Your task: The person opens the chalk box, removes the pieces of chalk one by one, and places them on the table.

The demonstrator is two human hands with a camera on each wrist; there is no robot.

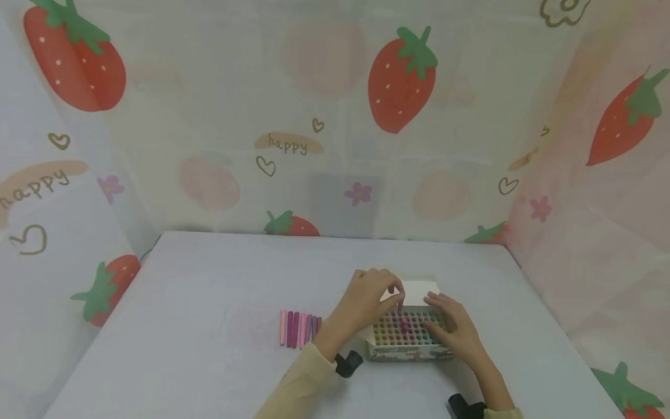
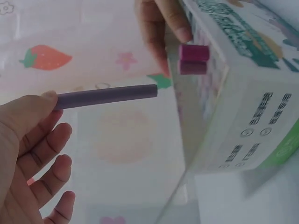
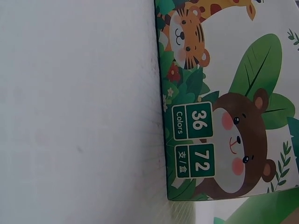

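My left hand (image 1: 369, 295) is over the crayon box (image 1: 408, 352), pinching a dark purple crayon (image 2: 110, 96) between thumb and index finger. The other fingers of that hand are spread loosely in the left wrist view. The crayon's free end points at the box's holed top. Two crayons, a magenta one (image 2: 194, 52) and a duller one (image 2: 193, 67), stick up from the holes. My right hand (image 1: 456, 329) rests at the box's right side, thumb over the holed top and fingers extended along the far edge.
Left of the box, several pink and purple crayons (image 1: 296, 330) lie in a row on the white table (image 1: 209, 302), partly behind my left forearm. The box's white lid flap (image 1: 421, 291) stands raised at the back. Strawberry-printed sheets (image 1: 335, 105) surround the table.
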